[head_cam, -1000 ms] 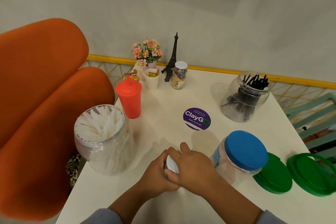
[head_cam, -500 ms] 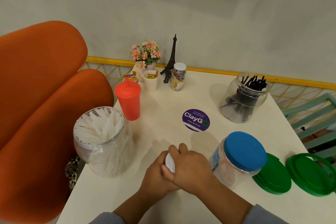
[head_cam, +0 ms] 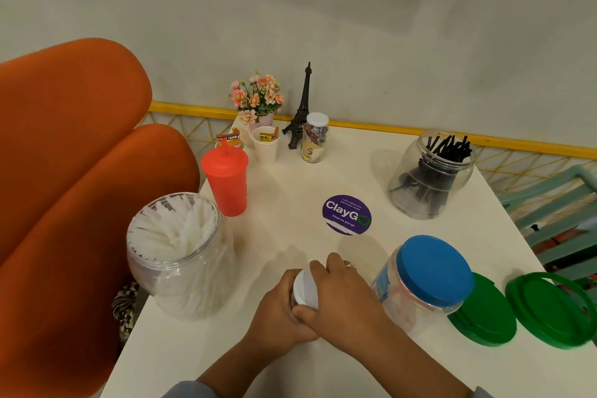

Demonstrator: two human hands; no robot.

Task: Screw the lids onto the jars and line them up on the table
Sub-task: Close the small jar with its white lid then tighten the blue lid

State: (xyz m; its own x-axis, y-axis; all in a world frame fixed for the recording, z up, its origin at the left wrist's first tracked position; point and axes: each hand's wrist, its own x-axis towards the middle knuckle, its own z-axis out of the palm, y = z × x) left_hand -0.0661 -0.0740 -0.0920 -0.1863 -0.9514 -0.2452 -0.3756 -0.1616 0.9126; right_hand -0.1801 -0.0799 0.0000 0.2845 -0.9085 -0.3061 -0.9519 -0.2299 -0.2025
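The small jar, almost hidden, is sitting at the near centre of the worktop, its white lid tilting toward the left; its long axis cannot be determined. The left hand is wrapping the body below; the right hand is clasping the lid from above. A blue-lidded jar is standing just beside the right hand; an open jar of white sticks is standing to the left.
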